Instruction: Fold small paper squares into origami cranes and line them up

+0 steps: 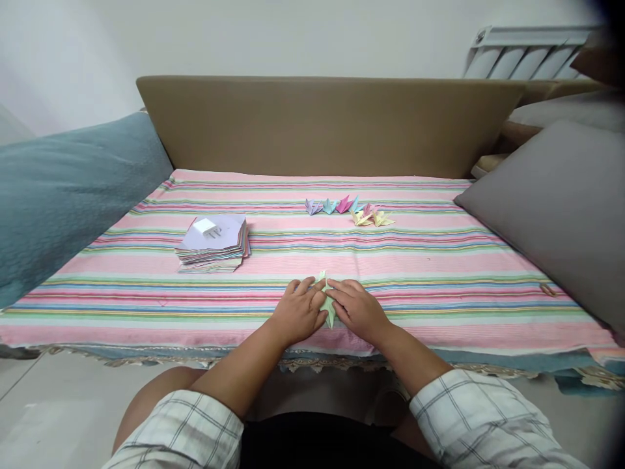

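A narrow piece of pale green folded origami paper (331,316) lies on the striped cloth, close to its front edge. My left hand (300,311) presses on the paper's left side, its fingers bent and its thumb near the lower end. From the right, my right hand (360,310) holds the paper, with fingertips meeting those of the left hand near the top. Fingers cover the paper's middle; only its upper tip and lower point show. Beyond the hands stand several folded paper cranes, among them a magenta crane (344,204) and a yellow crane (383,218).
On the left sits a stack of coloured paper sheets (212,251), topped by a small white block (206,227) resembling a plug adapter. The striped cloth (293,254) covers the seat. A blue cushion (73,195) and a grey pillow (551,208) flank it, with a brown backrest (322,127) behind.
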Demonstrator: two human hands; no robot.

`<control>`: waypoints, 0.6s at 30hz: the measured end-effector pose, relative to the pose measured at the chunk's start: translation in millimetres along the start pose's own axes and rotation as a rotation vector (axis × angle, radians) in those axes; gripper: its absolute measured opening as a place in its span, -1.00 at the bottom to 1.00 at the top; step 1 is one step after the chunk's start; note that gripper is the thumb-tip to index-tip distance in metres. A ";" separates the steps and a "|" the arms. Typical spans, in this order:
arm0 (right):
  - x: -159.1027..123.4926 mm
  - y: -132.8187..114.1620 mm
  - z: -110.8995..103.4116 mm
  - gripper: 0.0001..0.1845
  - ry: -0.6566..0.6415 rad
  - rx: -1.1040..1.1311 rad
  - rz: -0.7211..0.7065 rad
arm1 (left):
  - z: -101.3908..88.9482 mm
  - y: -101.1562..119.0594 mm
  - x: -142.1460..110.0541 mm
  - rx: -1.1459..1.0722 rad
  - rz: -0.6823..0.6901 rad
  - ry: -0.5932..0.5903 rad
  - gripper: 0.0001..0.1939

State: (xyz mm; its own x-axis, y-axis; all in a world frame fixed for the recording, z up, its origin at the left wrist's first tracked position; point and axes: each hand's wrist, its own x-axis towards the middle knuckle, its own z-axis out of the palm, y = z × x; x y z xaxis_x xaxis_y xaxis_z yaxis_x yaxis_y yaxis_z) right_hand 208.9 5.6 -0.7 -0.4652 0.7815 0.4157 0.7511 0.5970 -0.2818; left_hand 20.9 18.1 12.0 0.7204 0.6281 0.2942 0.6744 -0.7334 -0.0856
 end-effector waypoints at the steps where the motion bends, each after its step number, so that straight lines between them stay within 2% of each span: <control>1: 0.2 -0.3 0.1 -0.64 -0.010 -0.005 0.000 | 0.1 0.4 0.0 -0.001 -0.005 0.007 -0.70; 18: 8.7 -5.1 -4.0 -0.61 -0.180 -0.011 0.073 | 3.1 5.2 -2.4 0.010 -0.064 0.039 -0.64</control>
State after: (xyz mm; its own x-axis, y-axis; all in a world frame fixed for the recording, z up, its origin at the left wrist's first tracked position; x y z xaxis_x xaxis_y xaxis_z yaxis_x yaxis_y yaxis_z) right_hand 202.9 8.6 7.8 -0.4851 0.8430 0.2325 0.7903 0.5364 -0.2960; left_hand 23.2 13.6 7.8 0.6686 0.6632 0.3362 0.7210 -0.6889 -0.0750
